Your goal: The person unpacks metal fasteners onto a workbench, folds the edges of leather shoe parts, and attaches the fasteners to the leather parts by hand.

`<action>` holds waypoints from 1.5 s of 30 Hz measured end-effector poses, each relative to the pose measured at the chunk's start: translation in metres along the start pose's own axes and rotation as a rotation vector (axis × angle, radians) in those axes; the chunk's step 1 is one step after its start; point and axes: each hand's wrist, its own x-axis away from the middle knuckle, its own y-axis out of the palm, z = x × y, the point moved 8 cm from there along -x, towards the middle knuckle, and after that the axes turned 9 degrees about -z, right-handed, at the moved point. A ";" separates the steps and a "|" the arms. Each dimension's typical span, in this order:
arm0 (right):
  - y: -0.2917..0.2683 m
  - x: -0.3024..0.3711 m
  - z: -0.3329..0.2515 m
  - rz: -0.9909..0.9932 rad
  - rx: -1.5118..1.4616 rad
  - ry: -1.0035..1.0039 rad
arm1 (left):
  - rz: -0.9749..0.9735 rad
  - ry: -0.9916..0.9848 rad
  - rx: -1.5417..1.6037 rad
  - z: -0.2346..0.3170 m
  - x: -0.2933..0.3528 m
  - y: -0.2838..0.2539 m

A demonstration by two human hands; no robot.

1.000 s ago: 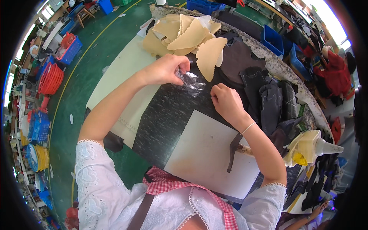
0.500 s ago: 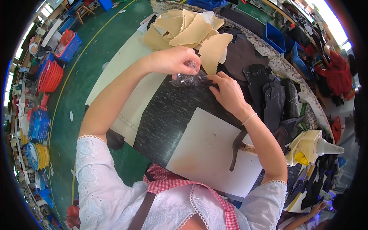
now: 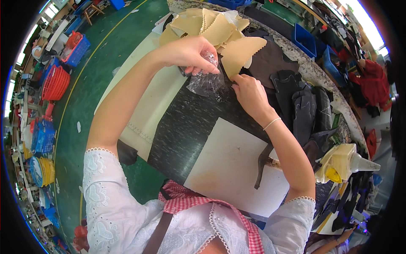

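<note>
Left hand (image 3: 190,51) closed on crumpled clear plastic (image 3: 206,86), with the right hand (image 3: 253,96) held near it.
The plastic is pinched between thumb and fingers above the dark tabletop (image 3: 175,133), its loose end hung below the grip, left of the right hand. The right hand's fingers are bent, their tips set at the lower point of a scalloped tan piece (image 3: 240,54); whether that piece is pinched or merely touched cannot be told. Beyond the hands, more tan pieces (image 3: 190,23) are heaped. Black pieces (image 3: 302,112) are piled to the right, and a dark strip (image 3: 259,171) is laid across a white board (image 3: 224,163) nearer the body.
</note>
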 end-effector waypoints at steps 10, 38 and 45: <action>-0.049 -0.023 0.001 0.237 0.164 0.047 | 0.157 0.049 0.263 -0.032 0.039 -0.010; -0.006 -0.004 -0.016 0.064 0.553 -0.382 | -0.078 -0.108 0.390 -0.065 0.250 0.176; -0.046 0.089 -0.076 0.055 -0.631 -0.271 | 0.412 0.197 0.572 -0.006 0.103 0.126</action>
